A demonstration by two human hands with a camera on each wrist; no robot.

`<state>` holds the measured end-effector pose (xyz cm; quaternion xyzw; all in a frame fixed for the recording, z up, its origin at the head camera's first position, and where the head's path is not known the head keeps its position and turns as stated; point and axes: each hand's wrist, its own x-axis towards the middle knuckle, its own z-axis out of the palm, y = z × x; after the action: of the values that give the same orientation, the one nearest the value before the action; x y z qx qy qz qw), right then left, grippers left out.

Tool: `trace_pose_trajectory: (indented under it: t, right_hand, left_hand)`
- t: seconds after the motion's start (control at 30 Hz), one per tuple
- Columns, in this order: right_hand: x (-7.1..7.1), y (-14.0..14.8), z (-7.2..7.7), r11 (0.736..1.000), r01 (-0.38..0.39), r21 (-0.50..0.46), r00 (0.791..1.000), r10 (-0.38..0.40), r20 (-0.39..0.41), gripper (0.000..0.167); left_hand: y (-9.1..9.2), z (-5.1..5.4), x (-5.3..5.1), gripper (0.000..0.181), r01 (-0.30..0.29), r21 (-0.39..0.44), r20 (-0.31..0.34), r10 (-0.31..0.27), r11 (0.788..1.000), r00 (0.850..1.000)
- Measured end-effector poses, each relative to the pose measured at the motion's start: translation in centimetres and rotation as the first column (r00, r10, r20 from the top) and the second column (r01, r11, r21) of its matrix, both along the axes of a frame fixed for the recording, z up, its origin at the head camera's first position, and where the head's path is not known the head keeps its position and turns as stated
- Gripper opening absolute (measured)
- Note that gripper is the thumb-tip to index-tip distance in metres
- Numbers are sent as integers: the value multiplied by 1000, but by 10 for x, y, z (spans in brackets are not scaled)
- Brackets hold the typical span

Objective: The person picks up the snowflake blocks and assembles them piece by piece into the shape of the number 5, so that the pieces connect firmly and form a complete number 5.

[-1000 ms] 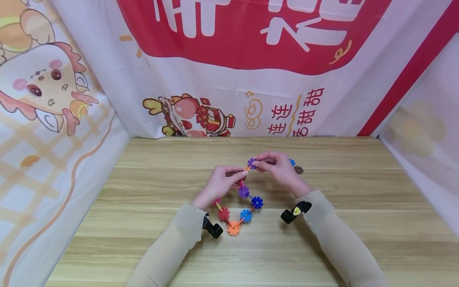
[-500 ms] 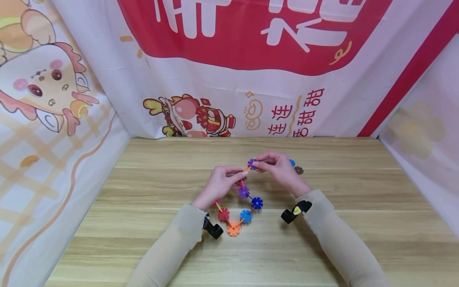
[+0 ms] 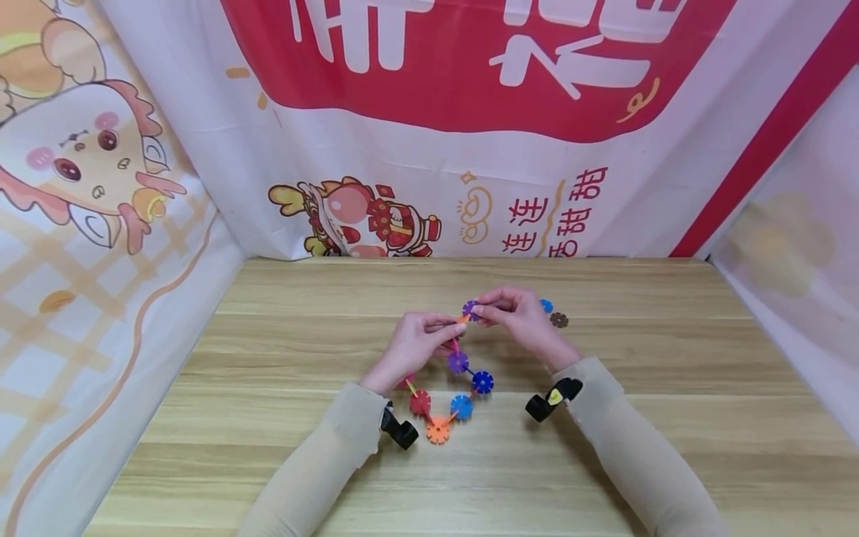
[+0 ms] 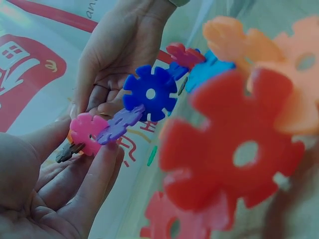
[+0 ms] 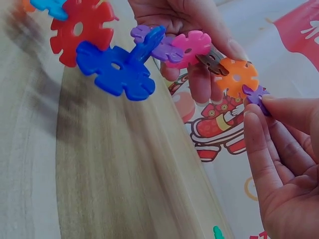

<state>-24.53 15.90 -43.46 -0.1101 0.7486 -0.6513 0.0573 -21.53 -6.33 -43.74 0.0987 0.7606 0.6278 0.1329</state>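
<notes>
A chain of notched plastic discs hangs from the left hand [image 3: 411, 347]. In the right wrist view the thumb of that left hand [image 5: 199, 35] lies at the orange disc [image 5: 238, 78], with a brown disc [image 5: 212, 64] and a pink disc [image 5: 190, 48] beside its fingers. The right hand [image 3: 523, 319] pinches a small purple disc [image 3: 469, 309] between thumb and index finger. This purple disc [image 5: 255, 98] touches the orange disc's edge; how deep the notches sit cannot be told. Lower in the chain are a dark blue disc [image 3: 482, 382] and an orange disc [image 3: 438, 430].
Loose blue [image 3: 546, 306] and brown [image 3: 559, 320] discs lie on the wooden table [image 3: 671, 447], right of and behind the right hand. A small green piece [image 5: 218, 232] shows in the right wrist view. Printed cloth [image 3: 376, 149] stands along the back and both sides.
Both hands keep their grips. The hands and chain sit very slightly lower in the head view, where the background has shifted a little too.
</notes>
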Motion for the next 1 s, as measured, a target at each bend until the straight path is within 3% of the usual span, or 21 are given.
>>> trace_pose_trajectory:
  t: [0.23, 0.37, 0.63, 1.0]
  right_hand:
    - [-1, 2, -3, 1000, -13, 6, 1000, 13, 17, 16]
    - [-3, 3, -2, 1000, -13, 13, 1000, 12, 25, 24]
    - [-4, 5, 0, 999, -39, 33, 999, 38, 30, 36]
    - [-2, 4, 3, 996, -70, 57, 997, 67, 46, 35]
  left_hand:
    - [0, -1, -1, 35, 6, -33, -30, -7, 999, 1000]
    - [2, 0, -2, 35, -14, -23, -16, 13, 1000, 1000]
    - [6, 6, -2, 35, -88, 110, 76, 80, 990, 994]
    - [15, 2, 2, 36, -107, 213, 149, 76, 971, 986]
